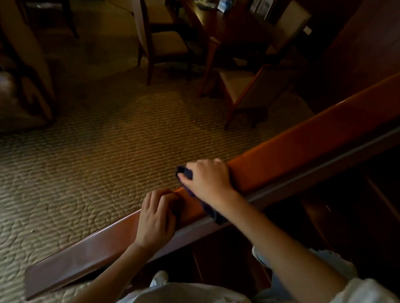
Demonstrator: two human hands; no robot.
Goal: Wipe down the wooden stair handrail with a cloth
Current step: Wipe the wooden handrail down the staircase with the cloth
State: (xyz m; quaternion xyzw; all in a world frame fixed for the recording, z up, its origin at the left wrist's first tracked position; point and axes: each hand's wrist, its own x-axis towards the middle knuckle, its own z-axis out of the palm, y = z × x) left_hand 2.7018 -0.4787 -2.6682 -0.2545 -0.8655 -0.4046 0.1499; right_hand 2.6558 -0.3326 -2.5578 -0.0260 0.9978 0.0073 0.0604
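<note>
- Cloth placement first: the dark blue-purple cloth [185, 173] is bunched under my right grip [207, 180]. My fingers curl over it and press it onto the top of the rail, so fabric rather than palm meets the wood. A loose tail hangs off the near side toward 5 o'clock.
- The long, polished reddish-brown wooden handrail [316, 148] slopes from 7 o'clock up to 2 o'clock, and the cloth sits on it near the middle of the view.
- My left grip [157, 220] lies just at 7 o'clock of the right one, apart from the cloth, with its fingers hooked over the rail's far edge. I judge it is there to steady me as I lean over.
- I cannot tell which stretch is already wiped, since the gloss looks alike both ways.
- Beyond the rail lies the ribbed beige carpet [96, 153]. The brown wooden chair with a pale seat [165, 43] and the dark wooden desk [221, 24] stand toward 12 o'clock, well apart from my reach.
</note>
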